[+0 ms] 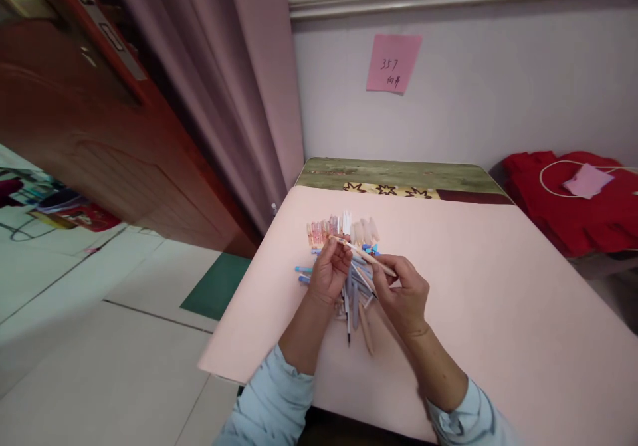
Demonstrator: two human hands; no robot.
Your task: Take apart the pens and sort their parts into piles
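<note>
A slim pen [369, 257] with a peach barrel and a white section slants between my two hands above the table. The thumb and fingertips of my left hand [330, 274] pinch its upper left end. At the other end, my right hand [405, 294] grips the peach barrel between thumb and fingers. Under my hands lies a loose pile of blue, white and peach pen parts [355, 303], partly hidden by them. Beyond the pile, a row of pinkish transparent pieces [319, 231] sits beside white pieces [347, 220] and pale peach barrels [366, 228].
A pale pink sheet [498, 313] covers most of the table, whose green wood-look edge [423, 171] shows against the wall. To the right is red cloth [588, 213] with a pink paper on it. A brown door [124, 160] and purple curtain [234, 80] stand left.
</note>
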